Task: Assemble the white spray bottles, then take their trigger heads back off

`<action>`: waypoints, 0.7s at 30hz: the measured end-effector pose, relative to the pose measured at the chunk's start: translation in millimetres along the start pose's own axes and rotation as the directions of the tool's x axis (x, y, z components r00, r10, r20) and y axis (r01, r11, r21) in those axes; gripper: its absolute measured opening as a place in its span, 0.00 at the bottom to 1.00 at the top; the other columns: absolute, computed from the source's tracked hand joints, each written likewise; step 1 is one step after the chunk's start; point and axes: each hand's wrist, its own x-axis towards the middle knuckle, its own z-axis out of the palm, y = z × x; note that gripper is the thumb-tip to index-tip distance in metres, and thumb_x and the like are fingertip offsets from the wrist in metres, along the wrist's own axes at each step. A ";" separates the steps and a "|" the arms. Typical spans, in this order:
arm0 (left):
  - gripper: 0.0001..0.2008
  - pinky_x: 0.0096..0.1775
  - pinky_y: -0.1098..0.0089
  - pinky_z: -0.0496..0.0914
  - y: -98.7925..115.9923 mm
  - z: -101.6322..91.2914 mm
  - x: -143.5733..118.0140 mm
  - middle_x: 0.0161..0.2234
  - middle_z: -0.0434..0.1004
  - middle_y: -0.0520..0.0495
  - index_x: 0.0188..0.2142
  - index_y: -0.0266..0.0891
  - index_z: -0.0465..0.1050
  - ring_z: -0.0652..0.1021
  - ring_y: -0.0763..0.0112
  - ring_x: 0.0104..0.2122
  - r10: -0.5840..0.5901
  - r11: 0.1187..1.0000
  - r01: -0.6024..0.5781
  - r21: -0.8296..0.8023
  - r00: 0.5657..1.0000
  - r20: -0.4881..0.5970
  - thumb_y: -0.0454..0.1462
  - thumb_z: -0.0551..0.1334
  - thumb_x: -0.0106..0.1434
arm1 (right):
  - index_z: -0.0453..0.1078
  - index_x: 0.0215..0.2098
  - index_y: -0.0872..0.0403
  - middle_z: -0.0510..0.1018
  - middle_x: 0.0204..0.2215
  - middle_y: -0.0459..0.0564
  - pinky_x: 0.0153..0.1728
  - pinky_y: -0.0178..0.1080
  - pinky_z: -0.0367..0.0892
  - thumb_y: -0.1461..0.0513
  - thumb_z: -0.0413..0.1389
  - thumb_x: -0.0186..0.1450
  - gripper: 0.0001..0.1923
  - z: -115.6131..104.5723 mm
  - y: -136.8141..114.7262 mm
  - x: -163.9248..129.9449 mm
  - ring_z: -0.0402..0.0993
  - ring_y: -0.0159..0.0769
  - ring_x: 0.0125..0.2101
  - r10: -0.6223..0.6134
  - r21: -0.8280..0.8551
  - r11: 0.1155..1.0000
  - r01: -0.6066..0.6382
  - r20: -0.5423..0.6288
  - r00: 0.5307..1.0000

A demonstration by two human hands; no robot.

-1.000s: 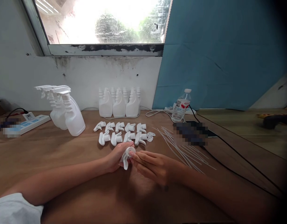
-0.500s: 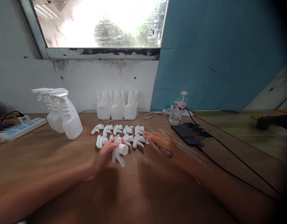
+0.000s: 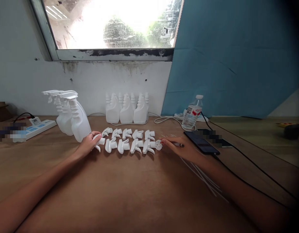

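At the left end of the two rows, my left hand [image 3: 87,144] is closed round a white spray trigger head [image 3: 98,141], low over the table. Beside it lie several more trigger heads, such as one in the front row [image 3: 111,145] and one in the back row [image 3: 137,134]. A dark pen [image 3: 179,144] sticks out of my right hand [image 3: 177,147], held between its fingers. The fingertips of that hand touch or nearly touch some small white rings [image 3: 158,145] at the right end of the front row.
White bottles without heads [image 3: 126,111] stand by the wall. Bottles with trigger heads [image 3: 78,124] stand left, near a power strip [image 3: 35,129]. To the right are thin white tubes [image 3: 200,174], a water bottle [image 3: 191,115], phones [image 3: 201,142] and black cables [image 3: 251,176].
My left hand has carried the trigger head from in front of the rows to their left end. My right hand has drawn slightly right, showing the white rings. The view has shifted a little left.
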 end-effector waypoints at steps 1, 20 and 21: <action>0.29 0.45 0.61 0.70 -1.7 0.6 1.0 0.41 0.78 0.42 0.47 0.37 0.70 0.76 0.55 0.42 -0.009 0.999 0.008 0.038 1.000 0.008 0.57 0.55 0.57 | 0.78 0.40 0.57 0.82 0.40 0.52 0.42 0.40 0.69 0.52 0.48 0.68 0.22 -1.2 -2.7 -0.7 0.78 0.46 0.41 0.007 -0.001 1.000 -0.007 -0.007 1.000; 0.11 0.44 0.63 0.71 75.0 -21.6 -61.8 0.44 0.72 0.45 0.40 0.42 0.72 0.74 0.63 0.41 0.437 0.894 -0.447 0.038 0.848 -0.300 0.45 0.58 0.64 | 0.75 0.32 0.58 0.81 0.30 0.52 0.33 0.36 0.64 0.55 0.47 0.70 0.21 -4.1 -8.8 -2.7 0.76 0.39 0.32 -0.079 -0.064 0.995 0.078 -0.020 0.997; 0.11 0.45 0.61 0.72 70.9 -37.3 -84.5 0.45 0.72 0.45 0.42 0.44 0.72 0.74 0.61 0.43 0.438 0.879 -0.474 -0.043 0.842 -0.316 0.45 0.60 0.63 | 0.75 0.31 0.58 0.81 0.30 0.52 0.33 0.36 0.64 0.55 0.47 0.70 0.21 -3.4 -6.9 -2.3 0.75 0.39 0.31 -0.090 -0.066 0.994 0.088 -0.025 0.996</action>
